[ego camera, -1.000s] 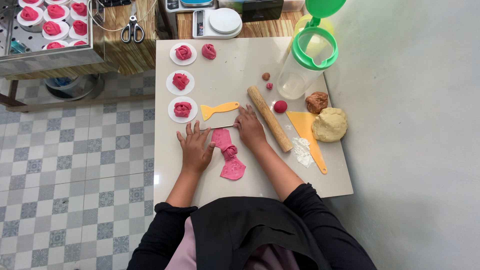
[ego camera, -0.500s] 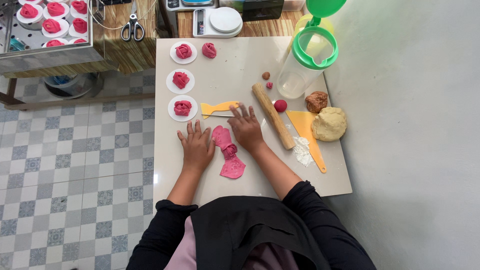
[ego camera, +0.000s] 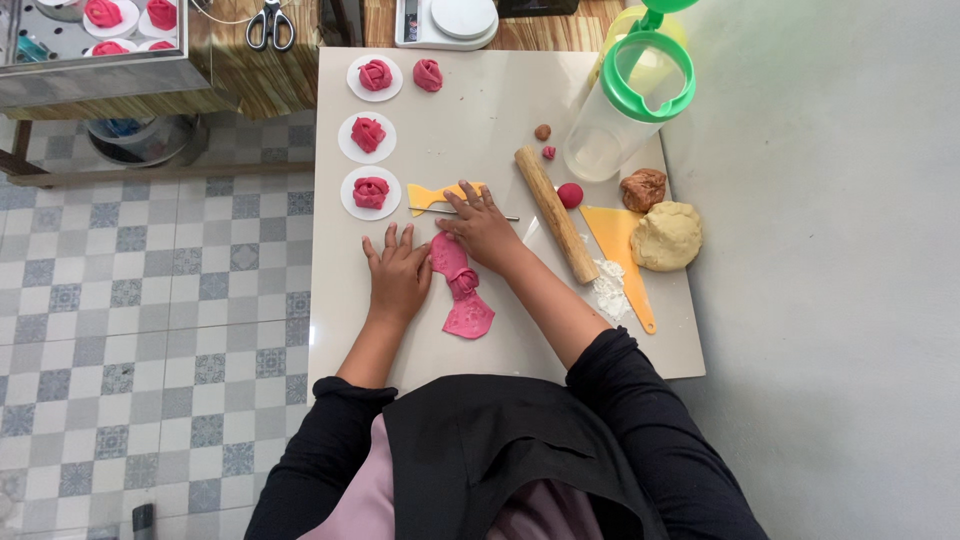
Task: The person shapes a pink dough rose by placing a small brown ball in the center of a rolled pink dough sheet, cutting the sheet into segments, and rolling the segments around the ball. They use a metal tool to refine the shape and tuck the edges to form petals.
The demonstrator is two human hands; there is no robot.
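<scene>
On the tiled floor at nine o'clock nothing is handled; the work sits on a pale board (ego camera: pixel 500 100) at the centre. Along its left edge, from twelve down toward ten o'clock, three pink dough roses (ego camera: pixel 368 134) rest on small white discs, with a fourth rose (ego camera: pixel 427 74) bare beside the top one. The left hand (ego camera: pixel 398 276) lies flat on the board, fingers slightly spread, its thumb side touching the left edge of a strip of pink dough (ego camera: pixel 466 297). The strip runs from the centre down toward six o'clock, bunched in the middle and flattened at its lower end. The right hand (ego camera: pixel 484 227) presses down on the upper end of the strip, fingers curled over it and holding nothing else. Just above it lie a yellow scraper (ego camera: pixel 435 194) and a thin metal pick (ego camera: pixel 432 210). At two o'clock a wooden rolling pin (ego camera: pixel 555 213) lies slanted, then a clear jug with a green lid (ego camera: pixel 625 100), and at three o'clock a cream dough ball (ego camera: pixel 666 236).
</scene>
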